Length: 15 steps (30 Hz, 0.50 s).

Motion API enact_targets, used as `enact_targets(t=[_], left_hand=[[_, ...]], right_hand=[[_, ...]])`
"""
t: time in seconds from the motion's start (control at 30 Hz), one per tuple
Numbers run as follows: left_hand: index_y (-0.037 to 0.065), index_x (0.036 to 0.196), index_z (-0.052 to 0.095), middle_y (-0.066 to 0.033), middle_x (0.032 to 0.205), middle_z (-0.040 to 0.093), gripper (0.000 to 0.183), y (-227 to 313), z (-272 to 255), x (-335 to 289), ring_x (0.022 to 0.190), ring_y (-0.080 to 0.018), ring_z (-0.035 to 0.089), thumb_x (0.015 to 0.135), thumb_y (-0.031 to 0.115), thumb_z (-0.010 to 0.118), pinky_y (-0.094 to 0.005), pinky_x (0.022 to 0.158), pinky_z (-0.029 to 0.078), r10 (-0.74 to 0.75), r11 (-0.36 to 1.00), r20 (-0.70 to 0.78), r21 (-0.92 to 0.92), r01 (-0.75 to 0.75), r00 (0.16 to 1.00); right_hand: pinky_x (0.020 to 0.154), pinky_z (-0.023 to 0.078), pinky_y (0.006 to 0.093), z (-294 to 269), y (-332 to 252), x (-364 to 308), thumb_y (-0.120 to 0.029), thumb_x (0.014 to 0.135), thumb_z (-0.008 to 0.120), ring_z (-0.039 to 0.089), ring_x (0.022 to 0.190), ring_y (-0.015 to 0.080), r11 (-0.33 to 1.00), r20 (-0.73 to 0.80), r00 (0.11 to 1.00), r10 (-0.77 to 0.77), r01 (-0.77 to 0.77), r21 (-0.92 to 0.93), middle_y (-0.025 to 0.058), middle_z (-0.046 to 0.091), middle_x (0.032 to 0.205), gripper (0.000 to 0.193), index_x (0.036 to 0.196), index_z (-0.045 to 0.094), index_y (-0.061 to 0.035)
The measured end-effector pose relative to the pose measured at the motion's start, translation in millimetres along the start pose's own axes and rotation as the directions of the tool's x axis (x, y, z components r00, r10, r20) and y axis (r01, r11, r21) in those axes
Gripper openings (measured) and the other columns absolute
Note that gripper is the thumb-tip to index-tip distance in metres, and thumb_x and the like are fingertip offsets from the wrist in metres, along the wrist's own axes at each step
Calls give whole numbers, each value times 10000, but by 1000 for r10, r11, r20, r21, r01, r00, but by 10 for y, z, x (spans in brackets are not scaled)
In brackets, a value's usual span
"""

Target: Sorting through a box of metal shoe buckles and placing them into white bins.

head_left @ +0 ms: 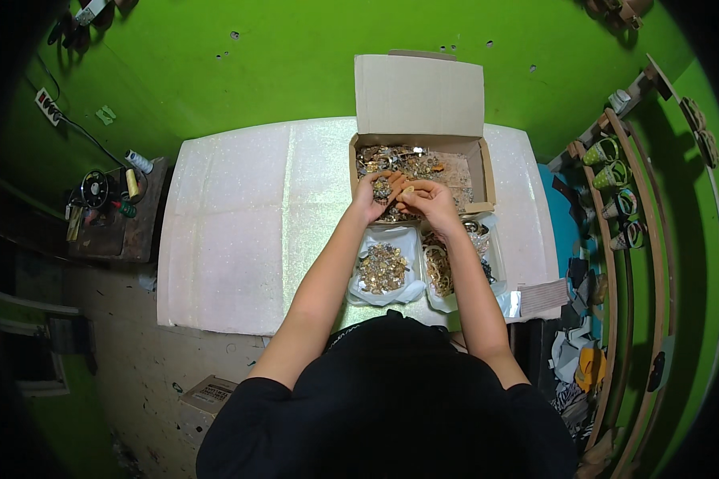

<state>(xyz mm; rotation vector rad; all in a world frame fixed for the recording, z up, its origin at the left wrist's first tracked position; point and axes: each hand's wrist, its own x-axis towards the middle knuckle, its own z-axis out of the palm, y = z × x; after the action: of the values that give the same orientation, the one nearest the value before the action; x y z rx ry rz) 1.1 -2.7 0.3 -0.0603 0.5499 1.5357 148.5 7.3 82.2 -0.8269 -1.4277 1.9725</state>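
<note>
I reach both forearms forward, left hand (369,201) cupped palm up, right hand (428,199) bent inward beside it; whether either grips anything, I can't tell. Under them is one open box (419,94) holding metal bits (425,165); nearer me, two white tubs (415,287).

Lit best over the sparkly white table cover (224,223), kinda glary along the crease. Gets murky toward the sides, goes full black in the corners, bends hard near the rim.
</note>
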Motion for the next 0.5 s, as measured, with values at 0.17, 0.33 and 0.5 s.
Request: enact_targets(t=[0.17,0.33,0.5], left_hand=[[-24,861,451,-178,954,531,201,15,-16,-2,945,-285,526,824,128,324,-336,753,495,5,999,16,-34,-4,1000],[-26,852,445,-181,955,528,206,41,2,-4,945,-282,526,828,129,313,-331,758,494,6,1000,8,-10,-6,1000],[-19,831,440,-178,950,526,195,23,64,-30,950,-276,524,826,124,309,-332,750,497,9,1000,9,-1,-9,1000]], right_hand=[[522,473,212,-60,69,-108,-114,830,477,555,600,111,993,-8,996,94,-94,-72,63,567,703,163,874,561,19],[551,454,212,-79,258,-316,-76,824,471,515,592,88,911,232,936,263,-162,-379,29,539,682,134,875,550,19],[574,433,201,-120,453,-410,19,709,574,508,615,71,836,173,960,219,-93,-540,17,547,682,181,889,556,34]])
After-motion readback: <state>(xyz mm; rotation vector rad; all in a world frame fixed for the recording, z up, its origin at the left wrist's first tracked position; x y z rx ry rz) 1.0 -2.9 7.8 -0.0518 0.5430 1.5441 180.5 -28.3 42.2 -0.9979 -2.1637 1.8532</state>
